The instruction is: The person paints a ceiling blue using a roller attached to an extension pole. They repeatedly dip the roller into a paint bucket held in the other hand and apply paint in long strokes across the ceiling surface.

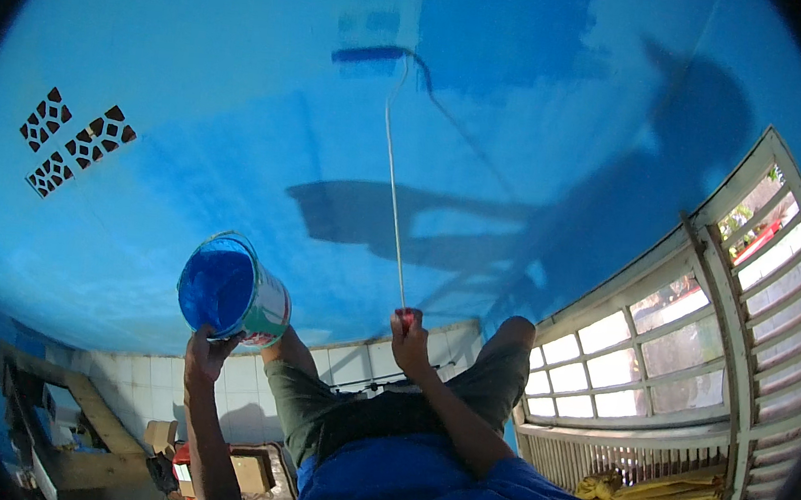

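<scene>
My right hand (412,348) is closed around the red handle of a paint roller (370,54). Its long thin metal rod reaches up to the blue wall (231,121), where the blue sleeve lies at or very near the surface; contact is hard to tell. Darker blue paint shows in patches above and to the right of the sleeve. On the left, my left hand (207,355) grips a paint bucket (267,303) low at its near side. The bucket is tilted, its mouth showing blue paint inside and its wire handle resting up by the rim.
A slatted window (687,347) with a pale frame runs along the right, a yellow cloth (674,498) below it. Pierced vent blocks (101,135) sit in the wall at left. Lower left stand wooden furniture (105,472) and boxes (252,475). White tiles (151,381) line the lower wall.
</scene>
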A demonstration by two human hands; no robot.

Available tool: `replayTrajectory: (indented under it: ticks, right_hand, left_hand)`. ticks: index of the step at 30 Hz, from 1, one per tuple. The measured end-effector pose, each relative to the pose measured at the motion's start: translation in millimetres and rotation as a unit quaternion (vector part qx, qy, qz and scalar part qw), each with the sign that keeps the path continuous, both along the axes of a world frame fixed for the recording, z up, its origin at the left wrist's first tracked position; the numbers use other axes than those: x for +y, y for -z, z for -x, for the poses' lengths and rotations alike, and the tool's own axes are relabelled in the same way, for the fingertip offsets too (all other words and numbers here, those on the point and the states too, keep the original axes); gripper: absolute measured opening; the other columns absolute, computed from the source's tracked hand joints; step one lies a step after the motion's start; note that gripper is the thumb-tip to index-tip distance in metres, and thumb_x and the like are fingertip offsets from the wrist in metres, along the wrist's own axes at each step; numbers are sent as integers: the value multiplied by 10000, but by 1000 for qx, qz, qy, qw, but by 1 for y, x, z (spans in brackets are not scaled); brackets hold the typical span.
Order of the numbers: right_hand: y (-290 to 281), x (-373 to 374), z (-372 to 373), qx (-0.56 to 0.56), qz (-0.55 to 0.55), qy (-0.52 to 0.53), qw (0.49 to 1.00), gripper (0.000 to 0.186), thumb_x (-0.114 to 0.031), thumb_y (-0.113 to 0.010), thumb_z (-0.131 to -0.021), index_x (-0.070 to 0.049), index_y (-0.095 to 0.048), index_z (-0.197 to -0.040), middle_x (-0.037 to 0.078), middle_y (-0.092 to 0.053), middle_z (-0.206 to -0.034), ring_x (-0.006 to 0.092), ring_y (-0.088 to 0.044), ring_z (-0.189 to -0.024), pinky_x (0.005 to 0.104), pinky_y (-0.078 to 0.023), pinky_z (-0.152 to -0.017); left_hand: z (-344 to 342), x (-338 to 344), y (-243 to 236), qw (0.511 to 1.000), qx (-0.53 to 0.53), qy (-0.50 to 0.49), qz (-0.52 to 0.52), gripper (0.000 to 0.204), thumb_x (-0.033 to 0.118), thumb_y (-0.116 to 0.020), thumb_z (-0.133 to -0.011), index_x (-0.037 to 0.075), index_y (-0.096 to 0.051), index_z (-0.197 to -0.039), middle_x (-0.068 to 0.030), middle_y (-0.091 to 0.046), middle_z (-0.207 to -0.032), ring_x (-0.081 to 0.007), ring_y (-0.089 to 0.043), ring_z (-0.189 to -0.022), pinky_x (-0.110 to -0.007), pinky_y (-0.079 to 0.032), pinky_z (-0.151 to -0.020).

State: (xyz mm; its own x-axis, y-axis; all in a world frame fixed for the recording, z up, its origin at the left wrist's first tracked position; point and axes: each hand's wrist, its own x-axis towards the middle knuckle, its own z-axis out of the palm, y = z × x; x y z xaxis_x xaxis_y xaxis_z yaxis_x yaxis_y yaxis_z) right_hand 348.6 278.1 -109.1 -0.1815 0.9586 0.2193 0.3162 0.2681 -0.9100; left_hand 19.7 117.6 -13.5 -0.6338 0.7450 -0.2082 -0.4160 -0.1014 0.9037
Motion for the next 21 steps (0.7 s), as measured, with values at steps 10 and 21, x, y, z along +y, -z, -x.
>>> replayTrajectory:
  ticks: [10,21]
  right_hand:
    - [-34,-6,-16,5,-19,42,999,309,-283,-506,-860,-26,-439,-1018,161,-578,-701,328,-581,-615,388,-433,-519]
    - [-2,-14,-57,-32,-13,58,998,302,-280,-487,-865,-14,-435,-999,176,-572,-726,364,-576,-639,439,-432,-544]
  left_hand:
    - [28,-7,47,889,454,59,25,459,35,-725,-676,-76,-429,-1009,-203,-598,-877,-278,-619,-730,-347,-530,-623]
    - [-1,-2,-10,999,-31,44,-5,299,78,-494,-827,-99,-417,-1056,-213,-544,-1018,-287,-561,-938,-383,-519,-777]
